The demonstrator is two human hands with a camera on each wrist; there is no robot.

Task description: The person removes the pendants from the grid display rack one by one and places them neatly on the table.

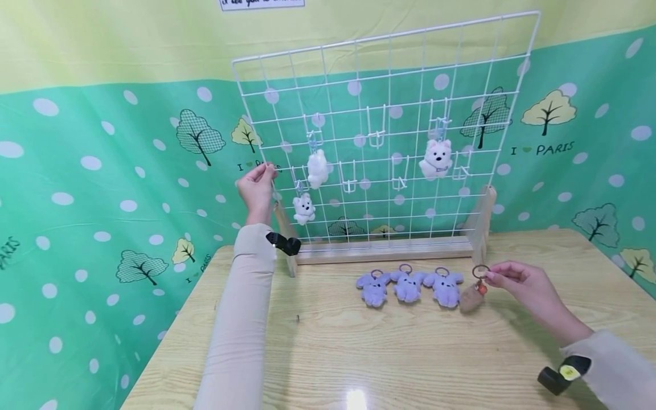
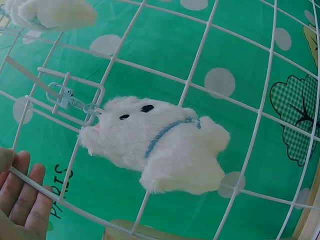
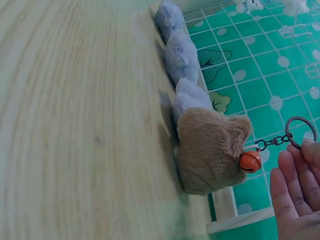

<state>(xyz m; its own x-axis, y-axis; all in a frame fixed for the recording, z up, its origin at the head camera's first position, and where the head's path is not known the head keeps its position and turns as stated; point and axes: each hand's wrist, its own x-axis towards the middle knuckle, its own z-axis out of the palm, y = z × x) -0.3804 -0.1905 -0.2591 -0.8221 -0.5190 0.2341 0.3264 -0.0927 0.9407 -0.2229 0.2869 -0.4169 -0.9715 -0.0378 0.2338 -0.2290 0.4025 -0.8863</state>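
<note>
My right hand [image 1: 521,283] pinches the dark metal ring of a brown plush keychain [image 3: 212,152]. An orange bell [image 3: 250,161] hangs at its chain, and the plush is at the tabletop beside three lilac plush keychains [image 1: 408,285] lying in a row. At the left side of the white wire grid rack [image 1: 381,73], my left hand [image 1: 258,188] holds the edge wire between thumb and fingers. Near that hand, a white plush dog keychain [image 2: 165,142] with a blue collar line hangs by a light blue clasp from a hook.
Two more white plush keychains hang on the rack, one at upper left [image 1: 318,169] and one at right [image 1: 437,159]. Several wire hooks [image 1: 376,138] jut forward. A wooden base [image 1: 384,250] supports the rack on the table [image 1: 328,353]. A patterned green cloth [image 1: 102,188] hangs behind.
</note>
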